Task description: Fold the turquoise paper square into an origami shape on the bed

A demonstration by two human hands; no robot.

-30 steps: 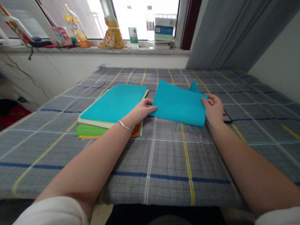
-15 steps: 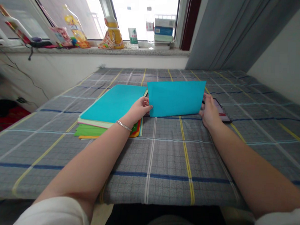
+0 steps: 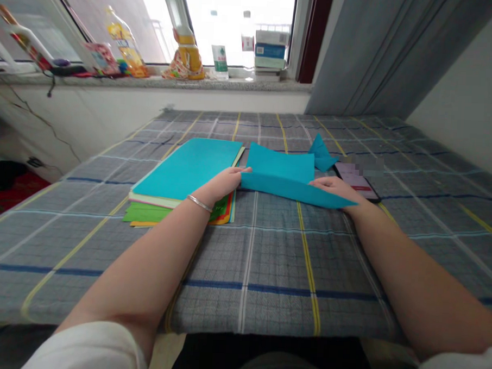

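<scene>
Back from the near edge of the plaid cloth, the blue sheet, earlier upright, now spreads open, apparently unfolding; left hand pinches its left end; right hand: hold unclear.

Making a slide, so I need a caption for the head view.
Left hand and right hand at a bent blue sheet beside a stack of coloured paper.

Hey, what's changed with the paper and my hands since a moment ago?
The blue sheet, upright half a second ago, has come down, its near flap tipping toward you; the folded blue piece behind shows again. Your right hand now sits behind that flap; your left hand stays at the left edge. The paper stack and phone haven't moved.
</scene>
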